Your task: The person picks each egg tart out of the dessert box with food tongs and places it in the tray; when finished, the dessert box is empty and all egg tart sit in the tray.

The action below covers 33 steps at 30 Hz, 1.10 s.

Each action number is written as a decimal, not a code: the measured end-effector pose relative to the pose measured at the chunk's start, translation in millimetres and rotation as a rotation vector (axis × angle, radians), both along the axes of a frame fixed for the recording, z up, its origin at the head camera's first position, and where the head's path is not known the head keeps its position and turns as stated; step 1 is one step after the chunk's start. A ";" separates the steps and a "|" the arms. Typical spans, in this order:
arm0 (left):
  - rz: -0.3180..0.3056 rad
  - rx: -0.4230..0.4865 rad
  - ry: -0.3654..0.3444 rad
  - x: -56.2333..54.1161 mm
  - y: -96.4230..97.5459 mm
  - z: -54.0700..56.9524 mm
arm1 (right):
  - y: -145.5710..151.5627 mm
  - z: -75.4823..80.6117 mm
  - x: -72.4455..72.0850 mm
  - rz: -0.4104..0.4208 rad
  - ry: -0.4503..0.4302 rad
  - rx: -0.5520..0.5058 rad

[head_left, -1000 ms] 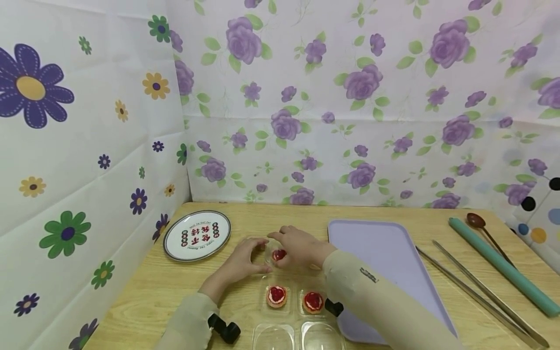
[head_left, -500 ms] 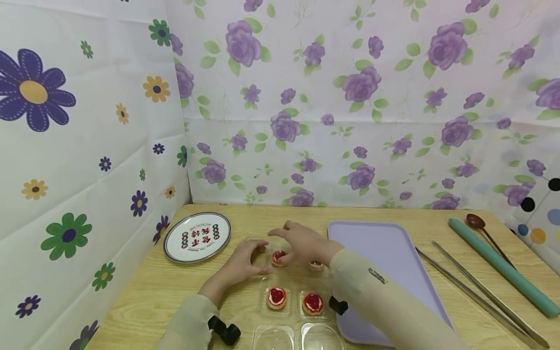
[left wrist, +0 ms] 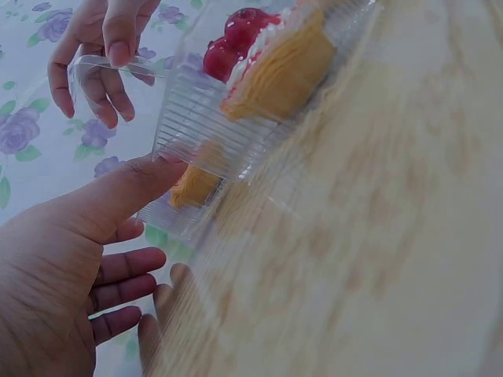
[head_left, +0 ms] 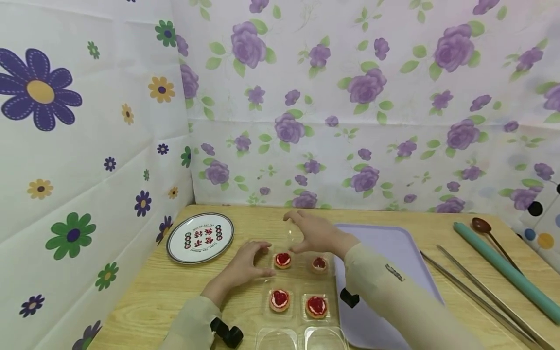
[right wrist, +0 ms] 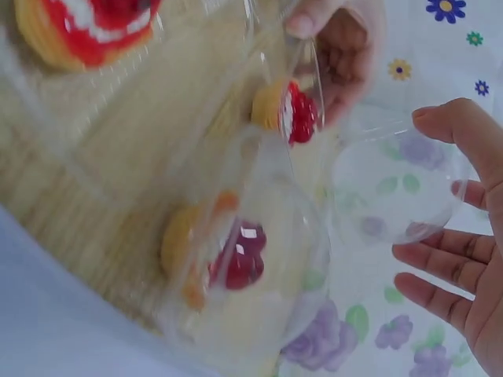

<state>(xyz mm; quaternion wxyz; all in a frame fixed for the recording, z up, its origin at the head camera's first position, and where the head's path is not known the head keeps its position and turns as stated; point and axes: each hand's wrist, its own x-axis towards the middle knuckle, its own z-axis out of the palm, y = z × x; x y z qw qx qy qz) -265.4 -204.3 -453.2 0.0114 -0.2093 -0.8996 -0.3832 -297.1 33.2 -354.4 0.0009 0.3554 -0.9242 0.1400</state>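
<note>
In the head view, my right hand (head_left: 323,235) pinches a clear domed plastic lid (right wrist: 385,192) between thumb and fingers, raised above the back-left compartment. A small red-topped tart (head_left: 283,260) sits uncovered there in a clear plastic container. My left hand (head_left: 241,266) is at that compartment's left side, fingers loosely curved and thumb at its edge. To its right, another tart (head_left: 319,264) lies under a clear dome (right wrist: 302,259). Two more tarts, left (head_left: 279,300) and right (head_left: 316,306), sit in front in clear compartments. The lid's hinge is hard to make out.
Clear round lids (head_left: 277,339) lie at the front edge. Left stands a white plate (head_left: 200,238) with red lettering. To the right are a lilac tray (head_left: 385,243), long metal tongs (head_left: 481,296), a green rolling pin (head_left: 503,267) and a brown spoon (head_left: 481,225).
My right hand has moved right and back with the clear lid, uncovering the back-left tart and bringing the back-right one into sight. My left hand has hardly moved; the view has shifted slightly.
</note>
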 end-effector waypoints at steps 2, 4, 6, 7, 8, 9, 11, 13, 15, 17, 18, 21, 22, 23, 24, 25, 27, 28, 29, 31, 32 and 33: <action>0.001 -0.002 0.003 0.1 0.3 0.7 | 3.5 1.4 -3.7 0.009 0.004 -0.035; 0.003 -0.011 0.014 -0.3 0.4 1.1 | 6.5 2.4 -7.0 0.014 -0.008 -0.075; 0.004 -0.015 0.023 -0.7 0.2 1.0 | 9.3 2.2 -10.4 0.021 -0.023 -0.114; 0.005 -0.017 0.032 -0.9 0.2 1.1 | 10.4 1.8 -12.1 0.022 -0.034 -0.133; 0.004 -0.020 0.040 -1.3 0.1 0.9 | 11.4 1.1 -13.7 0.021 -0.048 -0.150; 0.002 -0.024 0.048 -1.5 0.1 0.7 | 12.3 0.0 -15.5 0.019 -0.064 -0.166; -0.004 -0.023 0.055 -1.5 0.2 0.8 | 13.9 -3.2 -19.0 0.016 -0.094 -0.201; -0.009 -0.023 0.060 -1.5 0.3 0.4 | 14.8 -7.2 -23.2 0.009 -0.128 -0.242; -0.013 -0.021 0.055 -1.6 0.0 -0.4 | 14.9 -11.4 -27.2 0.004 -0.159 -0.286; -0.011 -0.018 0.050 -1.2 -0.8 -0.8 | 13.8 -14.9 -31.7 -0.004 -0.194 -0.332; -0.008 -0.018 0.049 -1.1 -1.4 -1.3 | 12.9 -16.2 -33.9 -0.012 -0.209 -0.351; -0.004 -0.023 0.050 -0.8 -1.0 -1.0 | 11.1 -19.0 -38.9 -0.037 -0.239 -0.386; -0.004 -0.021 0.049 -0.6 -0.9 -0.7 | 10.2 -19.8 -40.2 -0.051 -0.244 -0.389; -0.003 -0.022 0.050 -0.5 -0.7 -0.6 | 9.1 -20.6 -41.3 -0.066 -0.241 -0.378; -0.004 -0.021 0.048 -0.3 -0.4 -0.3 | 8.1 -21.6 -42.3 -0.079 -0.237 -0.367; -0.004 -0.020 0.046 -0.1 -0.3 -0.1 | 7.0 -22.8 -43.2 -0.090 -0.229 -0.351; -0.003 -0.018 0.037 0.2 -0.2 0.2 | 5.1 -25.4 -45.1 -0.111 -0.213 -0.321; -0.001 -0.018 0.035 0.2 -0.2 0.3 | 4.1 -26.9 -45.9 -0.126 -0.213 -0.308; 0.002 -0.018 0.033 0.2 -0.2 0.3 | 3.3 -28.3 -46.6 -0.136 -0.211 -0.297; 0.004 -0.024 0.032 -0.2 -0.1 0.4 | 1.8 -31.2 -47.9 -0.148 -0.209 -0.287; 0.004 -0.027 0.031 -0.3 0.1 0.4 | 1.3 -32.6 -48.4 -0.157 -0.212 -0.282; 0.004 -0.030 0.030 -0.6 0.4 0.1 | 0.7 -33.9 -48.8 -0.168 -0.217 -0.277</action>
